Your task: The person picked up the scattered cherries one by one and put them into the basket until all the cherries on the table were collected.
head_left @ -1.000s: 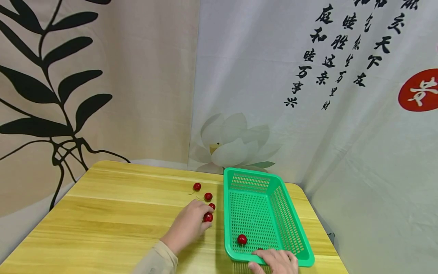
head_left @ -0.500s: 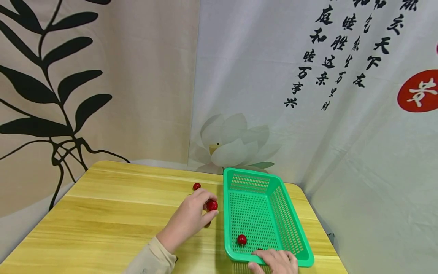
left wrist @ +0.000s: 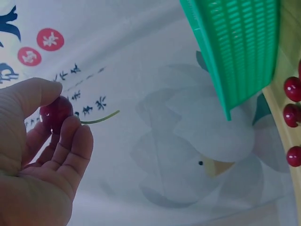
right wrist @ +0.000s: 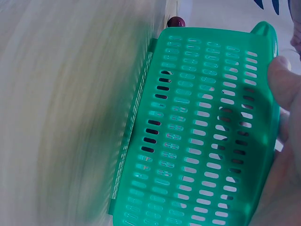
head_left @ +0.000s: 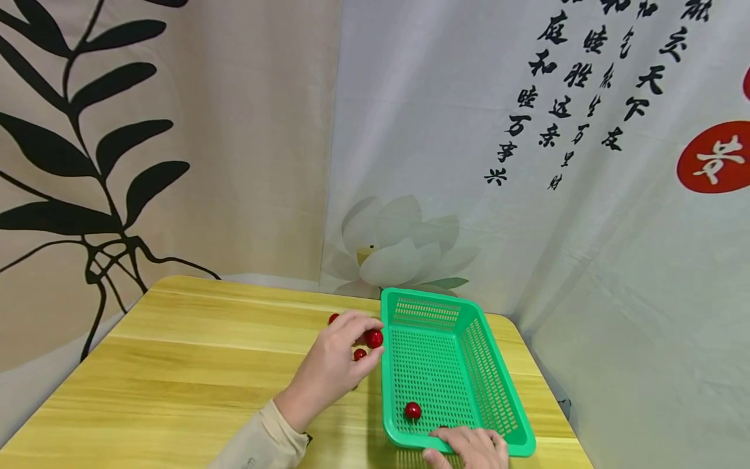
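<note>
My left hand [head_left: 331,358] pinches a dark red cherry [head_left: 374,338] between thumb and fingers, above the table by the basket's left rim. In the left wrist view the cherry's green stem [left wrist: 101,118] sticks out past the fingertips. The green plastic basket [head_left: 387,384] stands on the table's right side. At its near rim rests my right hand [head_left: 476,447], gripping the edge; the right wrist view has its thumb [right wrist: 284,81] over the rim. One cherry [head_left: 413,410] lies inside the basket near the front, and another [head_left: 443,428] is mostly hidden behind the right hand's fingers.
Loose cherries lie on the wooden table [head_left: 205,365] left of the basket: one [head_left: 360,354] beneath the left hand, another [head_left: 333,318] partly behind it. The left wrist view has several at its right edge, such as this cherry [left wrist: 291,115]. A printed curtain [head_left: 263,163] hangs behind.
The left hand has picked up a cherry from the table, raised it and moved forward and right to the basket's left rim. The right hand has stayed on the near rim.
</note>
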Demonstrator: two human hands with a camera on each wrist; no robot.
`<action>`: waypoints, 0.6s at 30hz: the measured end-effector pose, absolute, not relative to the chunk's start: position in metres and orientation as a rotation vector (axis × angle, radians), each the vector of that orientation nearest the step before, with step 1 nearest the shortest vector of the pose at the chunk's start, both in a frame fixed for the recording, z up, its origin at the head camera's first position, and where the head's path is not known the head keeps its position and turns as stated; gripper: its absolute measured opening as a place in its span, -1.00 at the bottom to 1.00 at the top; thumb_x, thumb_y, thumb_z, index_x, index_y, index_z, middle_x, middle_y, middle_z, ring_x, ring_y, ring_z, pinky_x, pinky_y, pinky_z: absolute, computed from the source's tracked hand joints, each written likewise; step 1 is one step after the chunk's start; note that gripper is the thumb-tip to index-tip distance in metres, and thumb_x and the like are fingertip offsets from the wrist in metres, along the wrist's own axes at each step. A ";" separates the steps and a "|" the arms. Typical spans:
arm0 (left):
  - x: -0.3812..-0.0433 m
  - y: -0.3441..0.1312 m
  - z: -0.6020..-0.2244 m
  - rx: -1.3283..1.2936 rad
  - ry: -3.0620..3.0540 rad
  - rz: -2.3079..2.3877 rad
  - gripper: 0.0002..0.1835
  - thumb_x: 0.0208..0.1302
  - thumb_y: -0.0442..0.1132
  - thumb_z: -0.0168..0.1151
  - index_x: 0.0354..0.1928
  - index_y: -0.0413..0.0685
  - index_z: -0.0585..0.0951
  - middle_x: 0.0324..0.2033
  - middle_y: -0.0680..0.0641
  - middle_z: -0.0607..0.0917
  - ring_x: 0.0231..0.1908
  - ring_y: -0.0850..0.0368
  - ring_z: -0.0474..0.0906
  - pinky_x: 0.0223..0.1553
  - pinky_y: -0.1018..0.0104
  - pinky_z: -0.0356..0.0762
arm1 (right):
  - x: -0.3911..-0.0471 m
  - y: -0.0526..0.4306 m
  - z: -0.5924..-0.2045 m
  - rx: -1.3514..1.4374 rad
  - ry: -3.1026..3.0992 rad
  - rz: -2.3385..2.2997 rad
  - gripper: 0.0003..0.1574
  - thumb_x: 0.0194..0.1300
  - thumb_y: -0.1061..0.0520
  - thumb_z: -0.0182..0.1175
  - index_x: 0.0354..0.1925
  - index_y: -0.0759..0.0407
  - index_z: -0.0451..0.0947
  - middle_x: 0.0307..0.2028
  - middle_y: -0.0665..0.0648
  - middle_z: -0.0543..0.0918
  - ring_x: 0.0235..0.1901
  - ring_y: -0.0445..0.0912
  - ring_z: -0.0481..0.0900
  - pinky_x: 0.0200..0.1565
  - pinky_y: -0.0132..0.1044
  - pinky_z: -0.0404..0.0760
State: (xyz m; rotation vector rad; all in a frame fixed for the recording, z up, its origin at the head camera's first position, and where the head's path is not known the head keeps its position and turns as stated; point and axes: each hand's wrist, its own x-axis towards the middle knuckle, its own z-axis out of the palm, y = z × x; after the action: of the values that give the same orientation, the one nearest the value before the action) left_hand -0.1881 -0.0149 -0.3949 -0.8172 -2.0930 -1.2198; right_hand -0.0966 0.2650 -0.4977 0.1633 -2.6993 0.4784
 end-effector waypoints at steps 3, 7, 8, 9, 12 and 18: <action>-0.188 -0.011 -0.391 -0.841 -2.028 -1.191 -0.67 0.20 -0.44 0.55 -0.01 -0.13 0.71 -0.08 -0.03 0.71 -0.24 0.25 0.72 -0.31 0.64 0.63 | -0.097 0.265 -0.498 0.166 -2.689 0.489 -0.90 0.33 -0.35 0.41 -0.20 -0.66 0.68 -0.30 -0.58 0.56 -0.19 -0.36 0.60 0.10 0.01 0.25; -0.188 -0.005 -0.386 -0.859 -1.982 -1.168 -0.67 0.20 -0.46 0.54 -0.01 -0.13 0.70 -0.07 -0.03 0.69 -0.20 0.22 0.67 -0.30 0.63 0.61 | -0.096 0.264 -0.497 0.170 -2.684 0.488 -0.91 0.33 -0.33 0.41 -0.20 -0.65 0.68 -0.31 -0.58 0.56 -0.19 -0.36 0.60 0.10 0.02 0.26; -0.188 -0.003 -0.385 -0.860 -1.979 -1.163 -0.67 0.21 -0.46 0.54 -0.01 -0.12 0.70 -0.06 -0.03 0.69 -0.18 0.21 0.66 -0.26 0.62 0.64 | -0.096 0.264 -0.497 0.171 -2.684 0.488 -0.91 0.33 -0.33 0.41 -0.20 -0.64 0.69 -0.30 -0.58 0.56 -0.19 -0.36 0.60 0.11 0.02 0.27; -0.188 -0.001 -0.384 -0.859 -1.978 -1.158 -0.67 0.21 -0.46 0.53 -0.01 -0.11 0.70 -0.06 -0.03 0.68 -0.17 0.20 0.65 -0.21 0.59 0.66 | -0.096 0.264 -0.497 0.172 -2.686 0.486 -0.91 0.33 -0.34 0.41 -0.20 -0.65 0.69 -0.30 -0.58 0.56 -0.19 -0.36 0.60 0.11 0.03 0.27; -0.189 0.006 -0.383 -0.863 -1.970 -1.162 -0.69 0.22 -0.45 0.53 -0.03 -0.10 0.69 -0.06 -0.03 0.68 -0.14 0.20 0.65 -0.08 0.52 0.71 | -0.096 0.264 -0.496 0.165 -2.696 0.481 -0.92 0.34 -0.35 0.39 -0.19 -0.65 0.69 -0.29 -0.58 0.57 -0.17 -0.35 0.60 0.11 0.05 0.27; -0.190 0.021 -0.381 -0.874 -1.974 -1.202 -0.70 0.22 -0.45 0.54 -0.05 -0.10 0.68 -0.07 -0.02 0.68 -0.18 0.20 0.67 -0.08 0.51 0.71 | -0.096 0.265 -0.494 0.146 -2.748 0.455 -0.88 0.38 -0.41 0.32 -0.17 -0.60 0.72 -0.27 -0.55 0.60 -0.13 -0.29 0.62 0.14 0.12 0.32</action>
State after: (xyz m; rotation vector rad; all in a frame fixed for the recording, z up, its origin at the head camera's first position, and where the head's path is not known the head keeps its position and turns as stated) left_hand -0.1902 0.0209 -0.3810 -0.8735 -1.9741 -1.2024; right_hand -0.0960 0.2649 -0.4943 0.1457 -2.7479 0.4552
